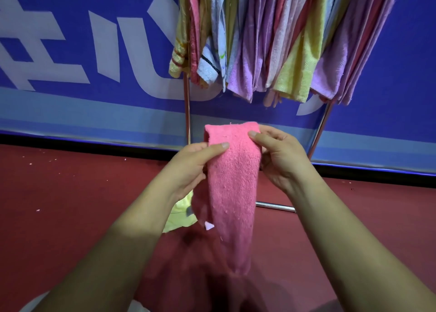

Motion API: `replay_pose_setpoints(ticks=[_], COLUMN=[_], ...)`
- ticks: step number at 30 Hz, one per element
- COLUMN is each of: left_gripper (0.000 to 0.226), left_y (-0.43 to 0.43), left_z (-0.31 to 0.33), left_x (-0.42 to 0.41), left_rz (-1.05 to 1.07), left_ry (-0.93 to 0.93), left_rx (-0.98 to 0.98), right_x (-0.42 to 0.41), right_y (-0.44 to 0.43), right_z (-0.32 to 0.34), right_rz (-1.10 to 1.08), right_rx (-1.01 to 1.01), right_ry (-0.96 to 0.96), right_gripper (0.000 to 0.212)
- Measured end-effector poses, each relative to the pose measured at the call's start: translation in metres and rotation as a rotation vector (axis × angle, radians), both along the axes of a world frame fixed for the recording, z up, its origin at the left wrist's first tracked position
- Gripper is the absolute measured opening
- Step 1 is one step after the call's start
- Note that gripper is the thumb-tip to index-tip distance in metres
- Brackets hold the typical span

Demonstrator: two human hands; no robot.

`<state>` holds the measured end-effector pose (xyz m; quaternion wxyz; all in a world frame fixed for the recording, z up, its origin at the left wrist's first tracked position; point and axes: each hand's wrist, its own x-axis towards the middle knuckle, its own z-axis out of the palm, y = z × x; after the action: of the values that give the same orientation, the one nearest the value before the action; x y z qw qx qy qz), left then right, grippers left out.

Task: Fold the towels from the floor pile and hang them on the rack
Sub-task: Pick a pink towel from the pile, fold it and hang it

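Pinching the left edge of a folded pink towel (232,193) with the left hand (195,168), thumb laid across the front face, fingers curled behind the cloth. Gripping the right edge just under the top fold with the right hand (280,156), thumb on the front, fingers wrapped round the back. Holding it up in the air between both hands as a narrow strip, folded end uppermost, long end hanging down toward the camera, with a small pale tag (209,225) poking out at the lower left.

Lying on the red floor (70,205) under the left wrist: a yellow-green towel (180,215), partly hidden by the forearm and the pink cloth.

Standing just beyond the hands: a metal rack (187,113), with an upright pole at left, a slanted leg at right and a base bar on the floor. Draped close-packed over it: hung towels (259,40) in yellow, pink, light blue and lilac.

Backing it all: a blue banner (94,52) with large white characters.
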<state>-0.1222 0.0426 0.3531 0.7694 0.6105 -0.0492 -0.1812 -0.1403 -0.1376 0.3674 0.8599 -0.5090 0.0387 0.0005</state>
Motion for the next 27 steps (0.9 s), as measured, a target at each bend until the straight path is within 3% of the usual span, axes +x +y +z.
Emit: replay_pose_setpoints(ticks=[8,12,13,15,17,18,21,24,27], left_gripper=[0.024,0.019,0.019,0.018,0.018,0.017,0.018,0.051,0.043], left_y=[-0.004,-0.009,-0.009,-0.007,-0.001,0.002,0.011,0.023,0.035], left_z=[-0.003,0.015,0.023,0.045,0.07,0.084,0.128,0.17,0.207], left_x=[0.003,0.004,0.006,0.012,0.021,0.025,0.037,0.047,0.057], left_rz=[0.068,0.079,0.078,0.066,0.01,-0.036,-0.174,-0.291,-0.374], left_ry=[-0.065,-0.05,-0.058,-0.075,-0.096,-0.111,-0.161,-0.176,-0.175], left_rx=[-0.045,-0.094,-0.111,-0.136,-0.112,-0.073,0.088,0.223,0.278], right_x=[-0.002,-0.014,-0.017,-0.021,-0.011,-0.005,0.02,0.047,0.066], right_y=[-0.002,-0.002,-0.003,-0.009,-0.016,-0.016,-0.006,0.007,0.018], right_z=[-0.01,-0.003,0.003,0.021,0.04,0.053,0.098,0.139,0.171], right_rz=[-0.1,-0.093,-0.069,-0.083,-0.22,-0.274,-0.156,0.163,0.446], right_rx=[-0.005,0.014,-0.037,-0.349,-0.727,-0.803,-0.651,-0.388,-0.378], right_ry=[0.091,0.1,0.089,0.067,0.009,-0.034,-0.14,-0.173,-0.183], right_gripper=[0.048,0.034,0.025,0.009,0.024,0.024,0.013,0.021,0.028])
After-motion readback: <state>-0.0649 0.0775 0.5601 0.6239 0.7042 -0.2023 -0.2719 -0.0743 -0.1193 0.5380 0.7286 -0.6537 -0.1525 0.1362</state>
